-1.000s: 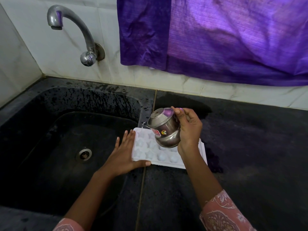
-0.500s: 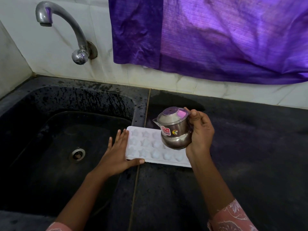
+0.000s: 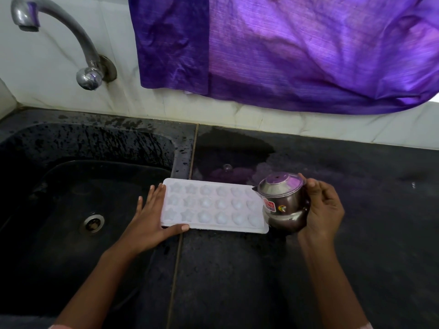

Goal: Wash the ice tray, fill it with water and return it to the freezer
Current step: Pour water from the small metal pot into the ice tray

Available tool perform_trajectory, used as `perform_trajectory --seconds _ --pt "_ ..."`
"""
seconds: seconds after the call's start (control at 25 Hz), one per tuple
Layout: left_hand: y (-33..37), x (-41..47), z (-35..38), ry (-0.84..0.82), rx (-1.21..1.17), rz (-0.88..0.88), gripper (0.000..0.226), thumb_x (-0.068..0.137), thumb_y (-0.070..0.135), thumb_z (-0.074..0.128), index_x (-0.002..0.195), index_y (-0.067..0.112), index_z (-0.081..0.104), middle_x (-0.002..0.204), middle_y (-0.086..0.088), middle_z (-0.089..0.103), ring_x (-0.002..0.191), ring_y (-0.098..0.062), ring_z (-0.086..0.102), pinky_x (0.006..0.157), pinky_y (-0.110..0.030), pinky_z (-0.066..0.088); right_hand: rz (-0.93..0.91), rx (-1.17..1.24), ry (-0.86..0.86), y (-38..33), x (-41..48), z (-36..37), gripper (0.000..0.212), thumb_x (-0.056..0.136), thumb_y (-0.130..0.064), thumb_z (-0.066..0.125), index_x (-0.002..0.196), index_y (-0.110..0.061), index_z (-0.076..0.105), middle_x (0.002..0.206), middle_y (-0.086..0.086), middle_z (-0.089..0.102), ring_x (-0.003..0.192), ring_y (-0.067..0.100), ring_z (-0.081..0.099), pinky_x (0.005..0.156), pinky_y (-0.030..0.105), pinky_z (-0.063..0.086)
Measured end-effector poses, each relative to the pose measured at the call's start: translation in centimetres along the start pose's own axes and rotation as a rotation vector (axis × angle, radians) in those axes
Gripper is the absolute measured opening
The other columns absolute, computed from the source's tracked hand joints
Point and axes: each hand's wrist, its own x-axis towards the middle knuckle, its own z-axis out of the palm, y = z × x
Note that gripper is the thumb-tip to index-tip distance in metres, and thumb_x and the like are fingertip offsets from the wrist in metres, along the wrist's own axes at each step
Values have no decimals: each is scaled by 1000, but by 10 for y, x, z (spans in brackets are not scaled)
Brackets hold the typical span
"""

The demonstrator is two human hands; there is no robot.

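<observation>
A white ice tray (image 3: pixel 211 205) with star and round cells lies flat on the black counter, its left end at the sink's rim. My left hand (image 3: pixel 152 219) rests against the tray's left end, fingers spread along the edge and thumb on the front rim. My right hand (image 3: pixel 320 210) grips a small steel pot (image 3: pixel 282 203) with a spout and stickers. The pot hangs tilted just past the tray's right end, spout toward the tray. No stream of water shows.
A black stone sink (image 3: pixel 59 186) with a drain (image 3: pixel 92 223) lies to the left, under a steel tap (image 3: pixel 71 41) on the white tiled wall. A purple cloth (image 3: pixel 297 51) hangs over the counter's back. The black counter (image 3: pixel 368 245) stretches right, wet behind the tray.
My right hand has carried the pot rightward, from above the tray's middle to just beyond its right end. My left hand has stayed at the tray's left end.
</observation>
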Motion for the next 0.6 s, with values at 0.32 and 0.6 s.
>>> perform_trajectory --seconds 0.32,0.6 --pt "1 -1 0 16 -17 -2 141 39 101 24 148 19 -11 152 14 -15 136 -1 -25 110 -29 -19 -68 -88 10 -2 2 -11 11 79 -11 66 73 -14 58 63 -15 69 67 -3 65 60 11 48" --pt "1 -1 0 22 -20 -2 143 38 102 24 149 18 -10 151 14 -14 136 -1 -24 111 -31 -19 -94 -131 0 -4 1 -13 14 80 -5 66 73 -14 59 60 -17 66 62 -5 61 58 10 46"
